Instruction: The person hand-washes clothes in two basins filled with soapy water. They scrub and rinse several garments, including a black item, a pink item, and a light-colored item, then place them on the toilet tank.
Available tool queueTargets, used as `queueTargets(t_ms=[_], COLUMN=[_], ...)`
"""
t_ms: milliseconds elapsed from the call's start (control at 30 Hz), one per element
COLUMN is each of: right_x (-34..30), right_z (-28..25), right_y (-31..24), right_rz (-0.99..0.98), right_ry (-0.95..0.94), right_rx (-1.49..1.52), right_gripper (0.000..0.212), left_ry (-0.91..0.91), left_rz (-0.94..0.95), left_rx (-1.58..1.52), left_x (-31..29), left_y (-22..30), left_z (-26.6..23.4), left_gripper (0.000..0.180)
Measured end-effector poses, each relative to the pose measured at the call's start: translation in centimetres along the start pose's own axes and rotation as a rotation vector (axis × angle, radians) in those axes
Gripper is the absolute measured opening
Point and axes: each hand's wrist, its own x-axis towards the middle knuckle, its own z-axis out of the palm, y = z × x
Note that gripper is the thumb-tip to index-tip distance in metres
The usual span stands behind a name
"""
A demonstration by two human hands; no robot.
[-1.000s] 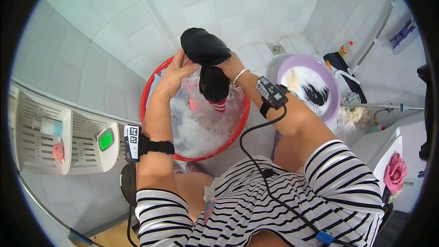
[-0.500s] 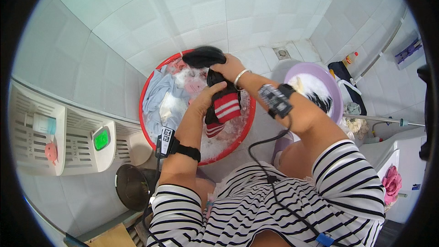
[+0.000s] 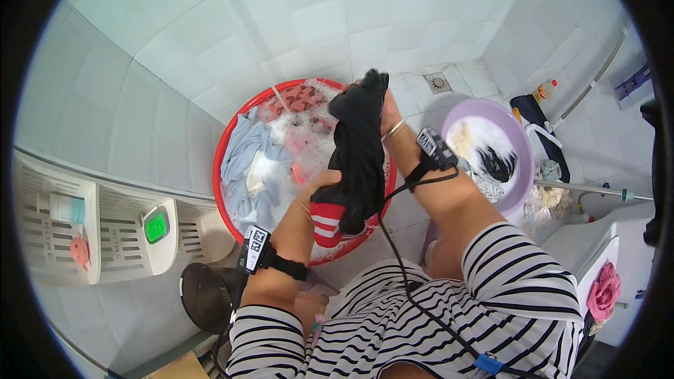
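Clearly, both hands (image 3: 319,188) (image 3: 390,114) hold black cloth (image 3: 359,147) (red-striped) over the red basin (image 3: 218,168).

In mid-frame, my left hand (image 3: 321,187) grips the lower part of a black garment (image 3: 360,144) with red-and-white bands, my right hand (image 3: 390,114) its upper part, over a sudsy red basin (image 3: 218,175); a lilac basin (image 3: 524,146) stands right of centre.
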Motion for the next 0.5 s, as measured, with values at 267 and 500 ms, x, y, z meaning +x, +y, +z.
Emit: queueTargets(t_ms=[267,500], right_x=[2.3,0.5], right_z=[5.4,6.4], right_y=[-5.5,-0.7], right_rz=[-0.062,0.180], right_ry=[-0.025,0.043], right_rx=[-2.123,-2.312], right_gripper=[0.038,0.034], left_ry=[0.240,0.428], left_rz=[-0.168,-0.271], left_rx=[1.438,2.223], left_x=[2.6,3.7], left_y=[2.8,-1.6], left_z=[1.6,2.5], left_gripper=[0.042,0.043])
